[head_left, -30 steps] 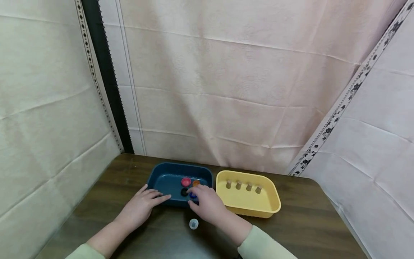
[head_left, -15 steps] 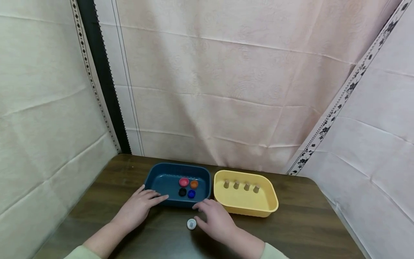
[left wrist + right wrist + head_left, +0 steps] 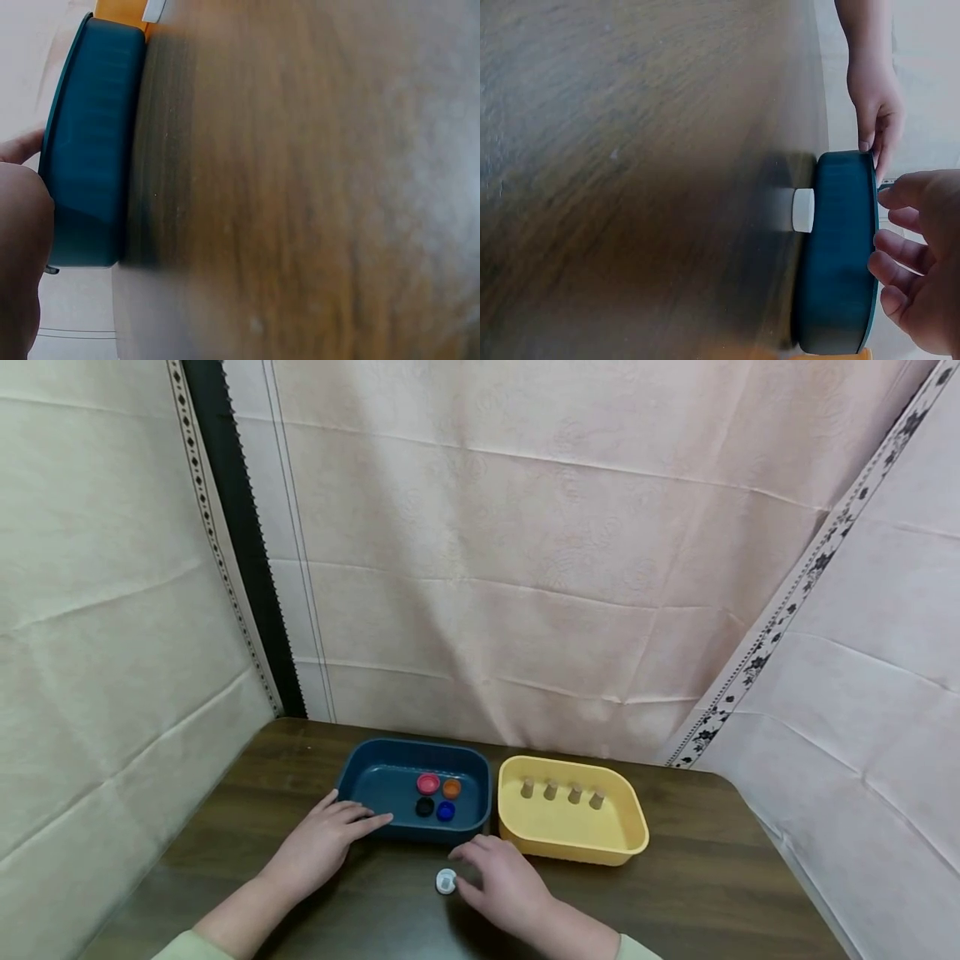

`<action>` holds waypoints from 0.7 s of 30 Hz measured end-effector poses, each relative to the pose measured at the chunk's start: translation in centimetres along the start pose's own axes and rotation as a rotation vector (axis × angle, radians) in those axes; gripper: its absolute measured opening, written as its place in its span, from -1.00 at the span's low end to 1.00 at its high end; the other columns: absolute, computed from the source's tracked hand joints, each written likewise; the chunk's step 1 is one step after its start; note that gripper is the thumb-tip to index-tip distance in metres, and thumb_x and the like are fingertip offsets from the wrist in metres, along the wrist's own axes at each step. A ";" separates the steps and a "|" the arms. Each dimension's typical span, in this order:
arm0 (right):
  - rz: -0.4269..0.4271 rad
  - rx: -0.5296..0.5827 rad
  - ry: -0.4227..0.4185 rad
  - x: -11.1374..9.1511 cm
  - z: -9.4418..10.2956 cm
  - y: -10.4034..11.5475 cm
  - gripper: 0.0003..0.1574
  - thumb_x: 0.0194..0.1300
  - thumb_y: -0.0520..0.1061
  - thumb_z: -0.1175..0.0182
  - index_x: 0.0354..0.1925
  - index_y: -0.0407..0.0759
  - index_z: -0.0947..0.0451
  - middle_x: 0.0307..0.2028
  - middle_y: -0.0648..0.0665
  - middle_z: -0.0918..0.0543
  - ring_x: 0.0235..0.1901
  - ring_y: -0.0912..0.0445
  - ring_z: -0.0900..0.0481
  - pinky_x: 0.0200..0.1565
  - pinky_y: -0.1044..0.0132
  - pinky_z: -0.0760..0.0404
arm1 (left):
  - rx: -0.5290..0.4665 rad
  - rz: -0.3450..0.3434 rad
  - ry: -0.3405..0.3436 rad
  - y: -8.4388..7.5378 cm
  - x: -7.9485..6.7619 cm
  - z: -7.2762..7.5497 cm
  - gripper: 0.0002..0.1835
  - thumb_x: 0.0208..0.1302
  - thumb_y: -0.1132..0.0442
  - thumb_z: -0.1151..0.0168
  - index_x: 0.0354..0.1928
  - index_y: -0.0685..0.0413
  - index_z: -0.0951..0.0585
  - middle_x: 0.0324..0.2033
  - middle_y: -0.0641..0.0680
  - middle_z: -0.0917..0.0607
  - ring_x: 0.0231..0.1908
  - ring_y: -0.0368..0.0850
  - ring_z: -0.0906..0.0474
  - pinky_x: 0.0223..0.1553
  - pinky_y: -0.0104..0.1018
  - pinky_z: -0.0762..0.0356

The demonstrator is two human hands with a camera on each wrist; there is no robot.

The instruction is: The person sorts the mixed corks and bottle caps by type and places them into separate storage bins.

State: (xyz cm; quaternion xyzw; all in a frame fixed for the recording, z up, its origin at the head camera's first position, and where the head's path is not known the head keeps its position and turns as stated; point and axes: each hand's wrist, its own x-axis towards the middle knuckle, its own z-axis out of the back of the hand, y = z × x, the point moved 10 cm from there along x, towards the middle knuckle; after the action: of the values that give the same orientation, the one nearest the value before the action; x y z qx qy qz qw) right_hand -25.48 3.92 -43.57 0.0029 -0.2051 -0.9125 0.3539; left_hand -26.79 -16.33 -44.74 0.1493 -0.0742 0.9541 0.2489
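My left hand rests on the near left corner of a dark blue plastic tray, thumb along its front rim and fingers at its left side. Inside the tray lie a pink bottle cap, an orange cap, a black cap and a blue cap. A white cap stands on the table in front of the tray. Just right of this cap is my right hand, its fingers loosely bent and holding nothing. In the right wrist view the white cap shows side-on.
To the right of the blue tray stands a yellow tray with several small corks in a row. Both sit on a dark wooden table. Pale cloth hangs behind the table and at both sides.
My right hand has drawn back from over the caps in the blue tray to beside the white cap, uncovering the blue cap. The left hand keeps its place on the rim.
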 end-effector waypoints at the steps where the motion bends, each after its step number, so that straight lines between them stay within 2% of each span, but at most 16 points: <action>1: 0.000 0.001 0.004 0.0 -0.1 0.0 -0.72 0.32 0.04 -0.31 -0.01 0.07 -0.66 -0.15 0.15 -0.65 -0.18 0.29 -0.53 -0.04 0.25 -0.60 | 0.000 -0.002 0.000 0.0 0.0 0.0 -0.35 0.21 0.47 -0.32 0.27 -0.33 -0.58 -0.02 -0.01 -0.72 0.08 0.01 -0.59 0.30 0.30 -0.24; 8: -0.006 -0.014 0.070 0.7 -1.1 0.1 -0.71 0.29 0.08 -0.33 -0.05 0.05 -0.69 -0.22 0.16 -0.62 -0.27 0.31 -0.47 -0.14 0.35 -0.60 | -0.014 -0.004 -0.010 0.0 0.0 0.1 -0.36 0.23 0.47 -0.30 0.27 -0.34 -0.58 -0.01 -0.03 -0.71 0.09 -0.01 -0.59 0.31 0.28 -0.23; 15: -0.021 -0.078 0.142 1.5 -2.5 -0.2 -0.68 0.26 0.16 -0.34 -0.06 0.12 -0.68 -0.27 0.16 -0.57 -0.32 0.28 -0.44 -0.19 0.34 -0.57 | -0.018 -0.012 -0.036 -0.1 0.0 0.4 -0.39 0.21 0.45 -0.32 0.24 -0.32 -0.60 -0.03 -0.03 -0.72 0.07 -0.01 -0.60 0.29 0.29 -0.26; 21: -0.026 -0.078 0.173 1.9 -3.5 -0.5 -0.67 0.22 0.13 -0.37 -0.04 0.14 -0.68 -0.31 0.15 -0.52 -0.35 0.26 -0.41 -0.24 0.34 -0.54 | -0.014 -0.006 -0.032 0.1 -0.1 0.1 -0.41 0.23 0.42 -0.33 0.24 -0.33 -0.60 -0.03 -0.04 -0.72 0.08 -0.01 -0.59 0.29 0.30 -0.26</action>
State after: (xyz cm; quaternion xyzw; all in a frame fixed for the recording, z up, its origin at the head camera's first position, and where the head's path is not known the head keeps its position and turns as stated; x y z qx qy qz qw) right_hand -26.69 1.70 -46.66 0.0708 -0.1380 -0.9207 0.3582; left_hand -26.75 -16.45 -44.66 0.1628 -0.0845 0.9503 0.2517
